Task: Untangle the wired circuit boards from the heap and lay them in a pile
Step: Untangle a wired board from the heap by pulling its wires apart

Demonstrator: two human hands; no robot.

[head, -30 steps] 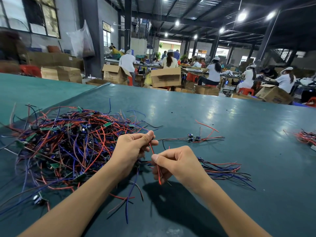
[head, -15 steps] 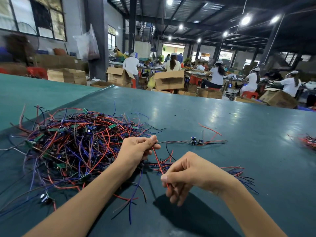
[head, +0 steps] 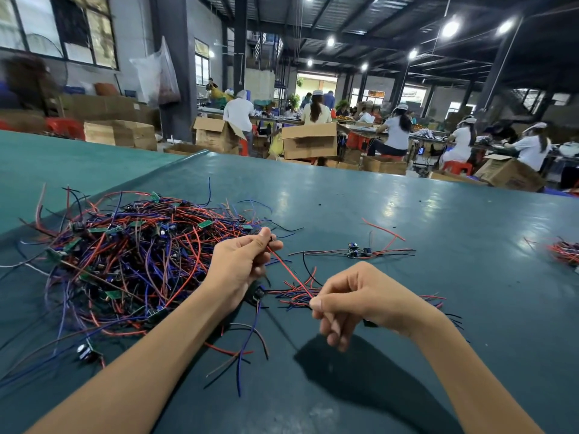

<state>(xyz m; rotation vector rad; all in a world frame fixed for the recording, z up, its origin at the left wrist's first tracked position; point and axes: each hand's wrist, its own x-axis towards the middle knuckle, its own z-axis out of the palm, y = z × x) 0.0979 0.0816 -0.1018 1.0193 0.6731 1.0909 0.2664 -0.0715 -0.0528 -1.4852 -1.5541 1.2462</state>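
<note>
Both hands are closed on the same red wire and stand a little apart from each other. The left hand pinches its upper end between thumb and forefinger. The right hand pinches the lower end in the same way, and its other fingers are curled below and hold nothing. Between the two pinches the wire is drawn nearly straight, so its long axis goes from the far left down to the near right. Whether a circuit board hangs on this wire I cannot tell, because the left fingers cover that end.

Just beside the left hand, on its left side, lies the heap of red, blue and black wires with small green boards in it. The left forearm passes over its near edge. The pile of boards already laid out is under and just behind the right hand, with its wires mostly lying across, left to right. The right hand is therefore the nearer one to the pile, and in my judgement the coming move is to bring the wire down there, along the same direction.

Farther out on the worktop a single wired board lies alone, some loose wires lie near the left forearm, and another bundle is at the right edge. Behind are cardboard boxes and people seated at other tables.
</note>
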